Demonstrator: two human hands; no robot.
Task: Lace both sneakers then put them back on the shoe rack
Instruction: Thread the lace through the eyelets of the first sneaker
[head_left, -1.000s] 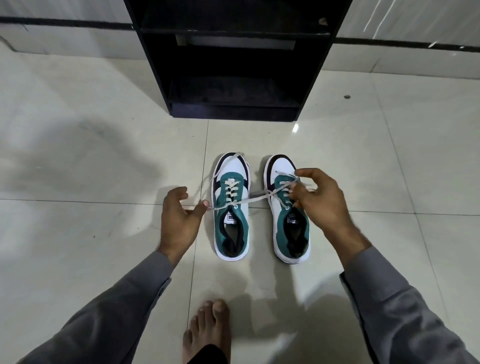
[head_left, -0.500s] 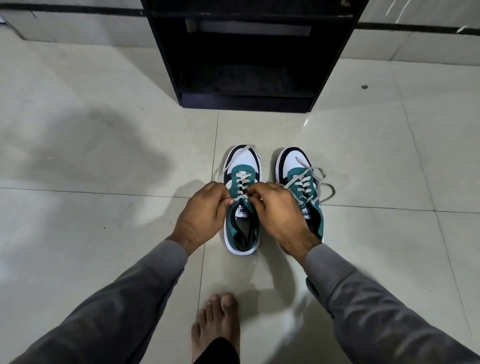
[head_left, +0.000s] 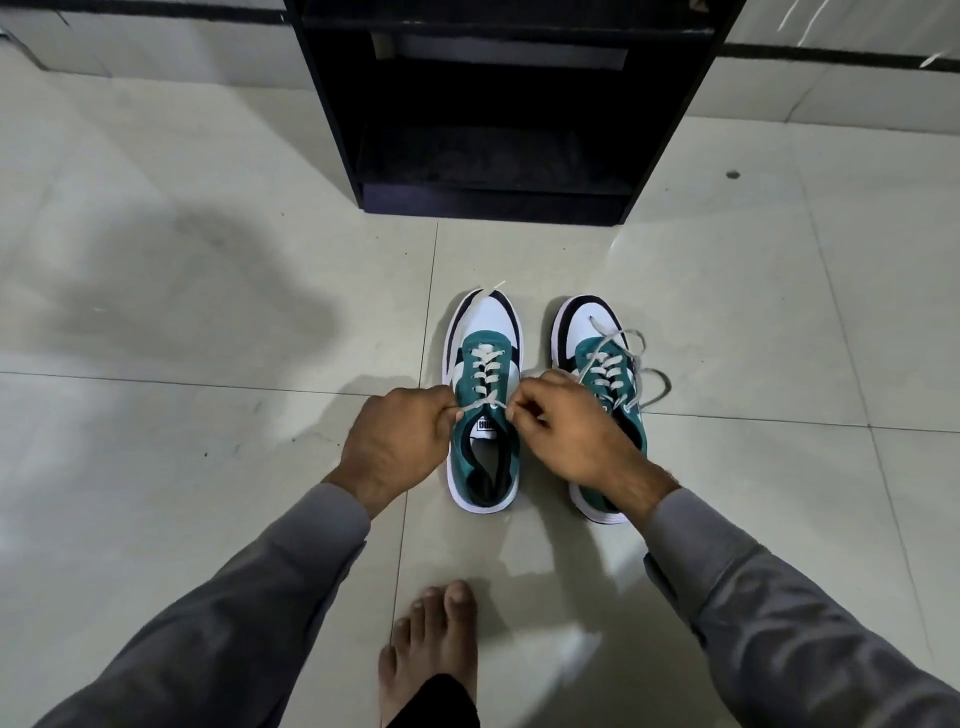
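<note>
Two teal, white and black sneakers stand side by side on the tiled floor, toes towards the rack. The left sneaker (head_left: 485, 358) has grey laces crossed up to its tongue. My left hand (head_left: 395, 441) and my right hand (head_left: 571, 431) each pinch one end of the left sneaker's lace (head_left: 483, 408), pulling it sideways across the top eyelets. The right sneaker (head_left: 597, 338) is laced, and its loose lace ends (head_left: 652, 384) trail onto the floor. My right wrist covers its heel.
A black shoe rack (head_left: 498, 202) stands on the floor just beyond the sneakers, its lower shelf dark. A bare foot (head_left: 431, 644) rests on the tiles below the shoes. Pale floor tiles (head_left: 208, 312) spread on both sides.
My right hand let go of the right sneaker's lace and moved left. Both hands came together over the left sneaker and now pull its lace ends apart.
</note>
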